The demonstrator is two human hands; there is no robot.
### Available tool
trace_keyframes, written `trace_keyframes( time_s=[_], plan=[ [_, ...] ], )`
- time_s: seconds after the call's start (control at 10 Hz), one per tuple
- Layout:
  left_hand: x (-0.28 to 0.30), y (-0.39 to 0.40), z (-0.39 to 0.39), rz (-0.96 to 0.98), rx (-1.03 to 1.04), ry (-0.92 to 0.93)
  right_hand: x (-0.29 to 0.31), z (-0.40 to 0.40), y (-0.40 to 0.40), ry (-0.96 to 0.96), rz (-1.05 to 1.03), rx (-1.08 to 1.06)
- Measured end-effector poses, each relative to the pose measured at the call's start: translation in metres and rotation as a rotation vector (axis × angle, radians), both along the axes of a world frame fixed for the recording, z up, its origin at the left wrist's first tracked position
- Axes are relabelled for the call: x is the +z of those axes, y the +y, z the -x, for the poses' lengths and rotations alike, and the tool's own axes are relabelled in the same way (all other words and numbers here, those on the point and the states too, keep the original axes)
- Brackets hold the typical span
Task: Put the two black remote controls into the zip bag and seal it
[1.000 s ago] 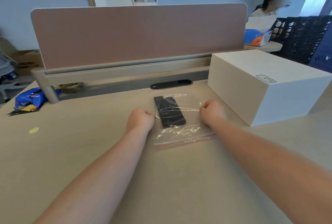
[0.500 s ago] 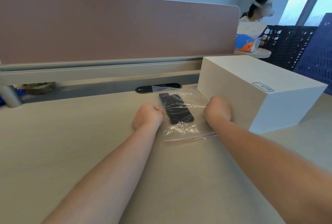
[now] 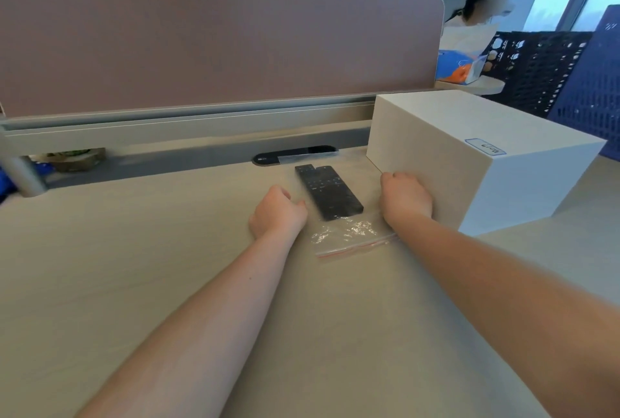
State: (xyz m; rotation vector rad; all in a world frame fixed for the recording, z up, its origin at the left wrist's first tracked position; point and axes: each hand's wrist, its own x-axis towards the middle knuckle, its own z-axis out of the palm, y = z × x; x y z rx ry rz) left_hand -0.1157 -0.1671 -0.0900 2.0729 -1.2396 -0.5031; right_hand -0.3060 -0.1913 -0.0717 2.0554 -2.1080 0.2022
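Two black remote controls (image 3: 328, 191) lie side by side inside a clear zip bag (image 3: 349, 236) flat on the light wooden desk (image 3: 134, 283). The bag's red zip strip faces me at its near edge. My left hand (image 3: 276, 213) rests closed at the bag's left edge. My right hand (image 3: 404, 197) is closed at the bag's right edge, touching the white box. Whether the fingers pinch the plastic is hidden beneath the fists.
A large white box (image 3: 469, 155) stands right of the bag. A pink partition (image 3: 214, 45) and grey rail run along the desk's back, with a black cable slot (image 3: 292, 155) behind the bag. Two people sit beyond. Blue perforated crates (image 3: 570, 75) stand far right.
Both hands and the bag slid away from me and rightward toward the white box. The right hand now touches the box. The camera view shifted right.
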Motion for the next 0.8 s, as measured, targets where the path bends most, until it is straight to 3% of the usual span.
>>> trace_keyframes(
  time_s=[0.3,0.6,0.8],
  plan=[
    [0.015,0.063,-0.023,-0.022,-0.016,0.001,0.013,-0.009,0.037,-0.069,-0.091,0.086],
    [0.009,0.163,-0.028,-0.018,-0.023,-0.152,0.006,-0.017,0.134,-0.202,-0.161,0.242],
    [0.004,0.199,-0.033,0.114,-0.043,-0.152,-0.027,0.011,0.205,-0.315,-0.035,0.408]
  ],
)
